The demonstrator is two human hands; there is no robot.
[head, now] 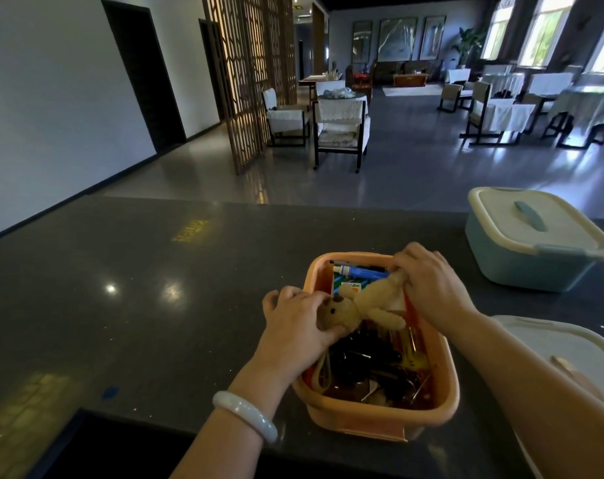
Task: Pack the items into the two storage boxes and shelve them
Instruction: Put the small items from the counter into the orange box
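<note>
The small tan plush teddy bear (364, 303) is held slantwise over the open orange plastic storage box (442, 402): head gripped by the left hand (295, 321), legs apparently pinched by the right hand (432, 281).

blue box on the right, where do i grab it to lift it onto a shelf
Take the blue box by its two short ends, just under the rim, one hand from each side. The white lid is on and overhangs the walls, giving a ledge for fingers. The lid's handle looks small; I would not trust it alone.
</note>
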